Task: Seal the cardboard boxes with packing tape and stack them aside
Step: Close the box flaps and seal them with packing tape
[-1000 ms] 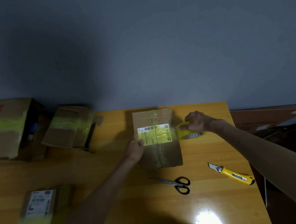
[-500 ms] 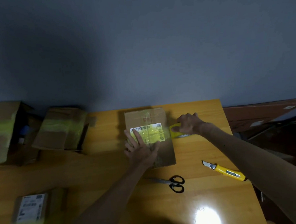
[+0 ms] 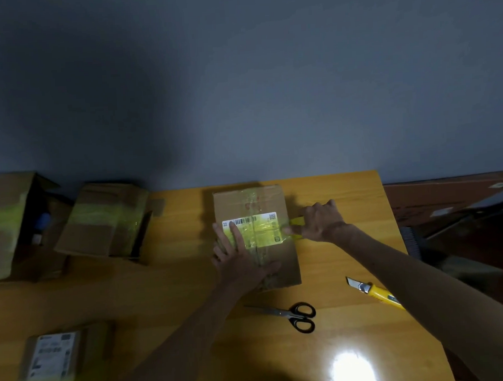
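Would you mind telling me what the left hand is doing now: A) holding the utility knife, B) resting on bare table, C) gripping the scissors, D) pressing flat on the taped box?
D: the left hand lies flat, fingers straight, on the box; scissors and utility knife lie untouched.

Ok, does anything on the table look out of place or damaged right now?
Two things. The yellow tape runs straight over the shipping label on the box under the left hand, tinting its barcode. And the utility knife lies with its blade out, close to the right forearm.
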